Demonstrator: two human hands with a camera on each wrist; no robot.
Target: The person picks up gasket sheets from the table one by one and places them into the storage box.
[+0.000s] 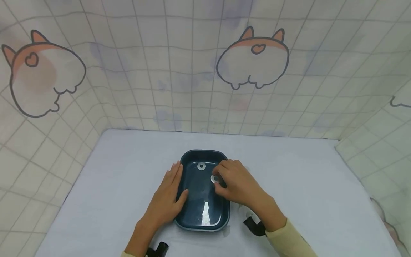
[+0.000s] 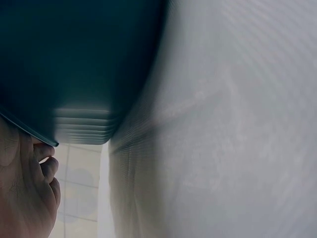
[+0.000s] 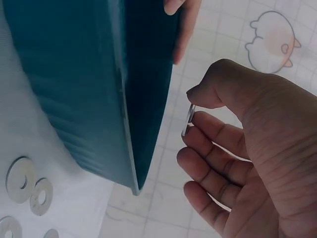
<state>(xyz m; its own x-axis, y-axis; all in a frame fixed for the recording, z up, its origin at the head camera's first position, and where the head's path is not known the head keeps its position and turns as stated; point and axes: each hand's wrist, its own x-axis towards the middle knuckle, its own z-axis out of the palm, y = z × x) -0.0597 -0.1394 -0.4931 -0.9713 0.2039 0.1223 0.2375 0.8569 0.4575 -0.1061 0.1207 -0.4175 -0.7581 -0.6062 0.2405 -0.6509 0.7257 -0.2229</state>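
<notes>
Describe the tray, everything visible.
Dark blue-green tray: glossy, plastic-looking, a rounded rectangle with raised walls, a thin rim and outer ridges. It sits open side up on the white cloth, long sides running away from the person. One washer lies inside near the far end. The left hand rests on its left rim; the right hand holds another washer above it.

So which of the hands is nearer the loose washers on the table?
The right hand: it pinches another washer above the tray, toward the loose washers' side. The left hand is at the tray's opposite rim.
</notes>
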